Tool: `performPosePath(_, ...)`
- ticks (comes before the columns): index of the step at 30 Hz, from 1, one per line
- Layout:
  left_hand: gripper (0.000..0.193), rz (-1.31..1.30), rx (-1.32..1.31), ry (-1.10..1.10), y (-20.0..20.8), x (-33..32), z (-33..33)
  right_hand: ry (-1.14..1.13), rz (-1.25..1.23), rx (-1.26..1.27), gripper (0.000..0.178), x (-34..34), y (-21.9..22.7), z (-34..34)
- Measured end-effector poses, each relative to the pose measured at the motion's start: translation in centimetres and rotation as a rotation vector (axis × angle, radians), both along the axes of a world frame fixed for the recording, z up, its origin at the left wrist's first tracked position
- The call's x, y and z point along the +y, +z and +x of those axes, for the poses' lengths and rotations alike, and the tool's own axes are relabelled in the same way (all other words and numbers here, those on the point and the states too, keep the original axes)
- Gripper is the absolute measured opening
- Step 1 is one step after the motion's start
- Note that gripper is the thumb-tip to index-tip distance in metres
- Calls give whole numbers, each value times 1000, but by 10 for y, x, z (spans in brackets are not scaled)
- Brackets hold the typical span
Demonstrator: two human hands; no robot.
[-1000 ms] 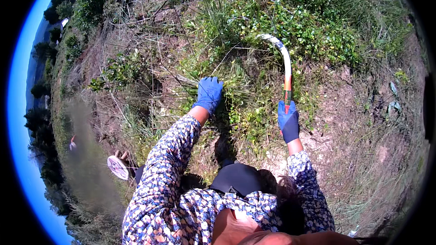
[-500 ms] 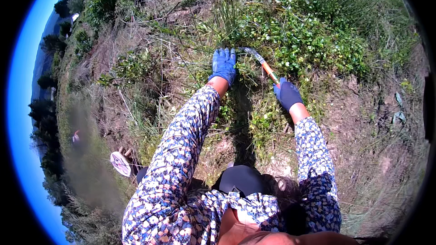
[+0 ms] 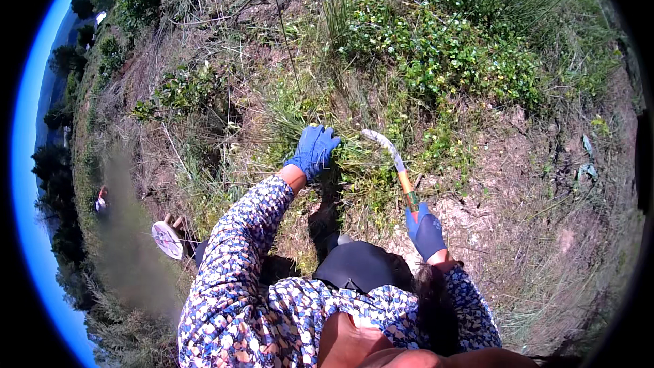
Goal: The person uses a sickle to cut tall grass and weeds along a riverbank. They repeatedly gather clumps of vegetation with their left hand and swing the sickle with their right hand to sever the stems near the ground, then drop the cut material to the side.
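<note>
My right hand (image 3: pixel 427 232), in a blue glove, is closed round the handle of a sickle (image 3: pixel 406 182). Its orange handle points away from me, and the curved grey blade bends left toward the weeds. My left hand (image 3: pixel 313 151), gloved in blue too, has its fingers curled over a bunch of green grass (image 3: pixel 294 121). Stems stick out on both sides of that hand, and the fingertips are partly hidden among them. A gap separates the blade's tip from my left hand.
Leafy green plants (image 3: pixel 470 61) grow thickly ahead on the right, beside tall grass (image 3: pixel 338 13). Bare dry soil (image 3: pixel 501 163) lies right of the sickle. A low round stool (image 3: pixel 167 240) rests on its side at my left. A small shrub (image 3: pixel 182 92) stands farther left.
Both hands have come back toward me. My left hand has shifted left with grass in it, away from the tall stems, and the sickle has drawn back with my right hand.
</note>
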State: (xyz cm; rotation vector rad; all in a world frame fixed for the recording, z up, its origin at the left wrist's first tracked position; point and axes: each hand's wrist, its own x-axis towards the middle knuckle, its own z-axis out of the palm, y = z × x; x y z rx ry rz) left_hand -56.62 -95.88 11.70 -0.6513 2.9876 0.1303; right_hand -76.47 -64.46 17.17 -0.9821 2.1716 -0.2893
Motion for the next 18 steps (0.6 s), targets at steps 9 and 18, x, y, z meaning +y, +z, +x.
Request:
performPosePath(9,49,-87,-149,-16,16,26,61,-200,-184,-68,31,-40,25,-1)
performPosePath(18,51,69,332,88,108,34,24,-13,-62,-124,29,-14,-22,46)
